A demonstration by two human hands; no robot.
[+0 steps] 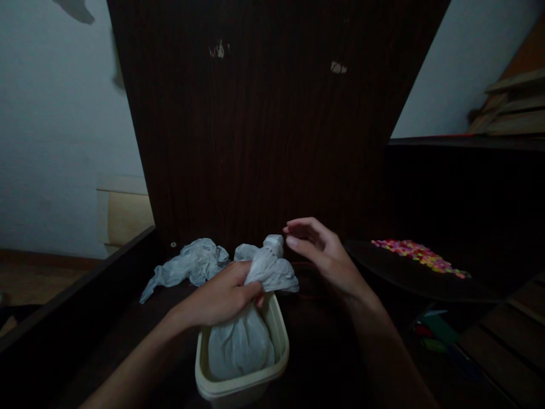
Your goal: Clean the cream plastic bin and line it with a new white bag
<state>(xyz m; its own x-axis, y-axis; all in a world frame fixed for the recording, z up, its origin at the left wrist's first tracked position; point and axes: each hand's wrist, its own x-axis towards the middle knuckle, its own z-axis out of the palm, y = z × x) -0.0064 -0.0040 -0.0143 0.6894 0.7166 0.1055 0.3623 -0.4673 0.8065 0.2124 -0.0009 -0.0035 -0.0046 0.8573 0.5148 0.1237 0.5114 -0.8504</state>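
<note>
Two bare hands flanked a pale, gathered bag (pixel 240 349) in the head view, the only one I had from my distant post. The left hand (pixel 232 294) had its fingers closed around the bag's bunched neck; the right hand (pixel 321 250) hung beside it, fingers loosely curled and parted, gripping nothing that I could see. The bag's rounded body sat inside a cream container (pixel 279 325) on a dark worktop (pixel 315 352), with crumpled plastic (pixel 200 261) just to its left.

I judged the neck the weak point: with one hand holding, slack fingers could have let the folds loosen and spill any contents, which were hidden from me. A hard pull could have torn the thin-looking film, or dragged or tipped the container, since neither hand braced it. To the right, a wide swing of the right forearm might have scattered colourful small pieces (pixel 421 255).
</note>
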